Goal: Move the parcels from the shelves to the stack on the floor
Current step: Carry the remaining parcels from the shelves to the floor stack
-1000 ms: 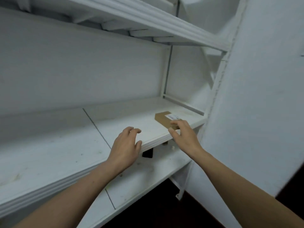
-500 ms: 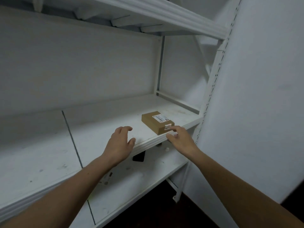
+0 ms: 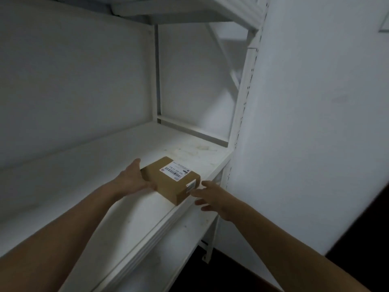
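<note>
Only one view here, from the camera worn on the person's head. It stands close up to the white metal shelving unit (image 3: 242, 114), looking forward and down onto its white middle shelf board (image 3: 84, 175), turned toward the unit's right end, where a plain white wall (image 3: 315, 123) fills the view's right side.

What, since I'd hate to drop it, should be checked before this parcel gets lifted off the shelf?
1. Left hand against the parcel's left side: ok, laid flat on it.
2. Right hand on the parcel: not ok, open beside its near right end, no hold.
3. Parcel flat on the shelf: ok, label up, near corner at the front edge.
4. Path toward the person: ok, nothing in front.
5. Floor stack ready: cannot tell, out of view.
</note>
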